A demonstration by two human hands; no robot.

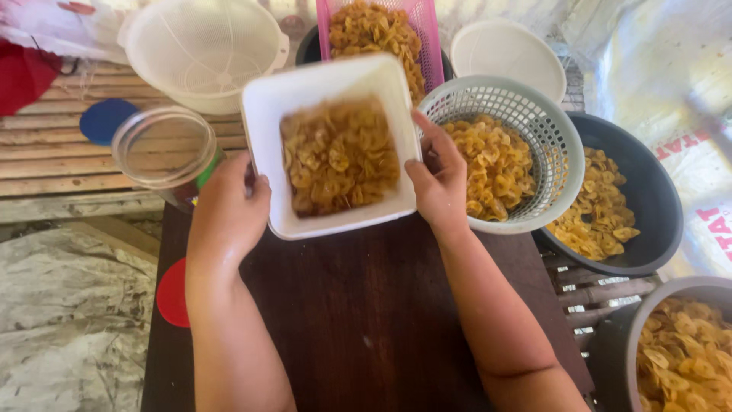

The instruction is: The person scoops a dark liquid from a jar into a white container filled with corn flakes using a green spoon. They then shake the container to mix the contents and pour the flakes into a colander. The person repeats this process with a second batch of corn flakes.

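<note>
Dark wooden table [366,320], nearest, bears the work. Above its far edge, the white square tub [333,145] of fried yellow chips is held level: left hand [227,210] and right hand [440,177] each clasp a side. Grey basket [526,145] sits just right. Step: handling the filled tub; a steady grip is needed.

Motion blurs the white square tub [332,145] and the chips in it. The tub hides the left hand's [226,210] fingertips. The grey bowl of chips [677,351] is cut off at the bottom right corner, the pink basket [379,30] by the top edge.
</note>
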